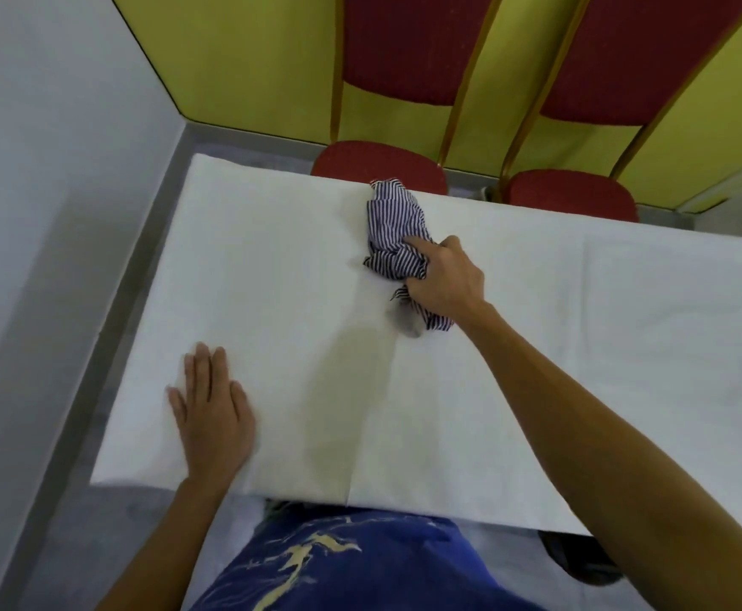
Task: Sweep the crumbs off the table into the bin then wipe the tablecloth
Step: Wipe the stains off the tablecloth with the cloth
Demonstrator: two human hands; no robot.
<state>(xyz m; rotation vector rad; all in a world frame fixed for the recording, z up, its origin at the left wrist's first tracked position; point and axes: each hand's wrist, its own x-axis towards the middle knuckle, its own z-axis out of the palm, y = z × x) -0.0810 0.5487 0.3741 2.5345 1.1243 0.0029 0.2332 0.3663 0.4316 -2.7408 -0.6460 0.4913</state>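
Blue cream-splashed clothing (360, 566) fills the near edge, and just beyond it the left hand (212, 412) lies flat, fingers straight, on the white fabric tablecloth (272, 280) near its left end. Farther out, toward the table's far edge, the right hand (442, 280) grips a bunched blue-and-white striped cloth (398, 227) that rests on the tablecloth. No crumbs or bin show, so this looks like the wiping step. To do it well, the flat palm should pin the fabric against rucking while the cloth travels in overlapping, evenly pressed strokes.
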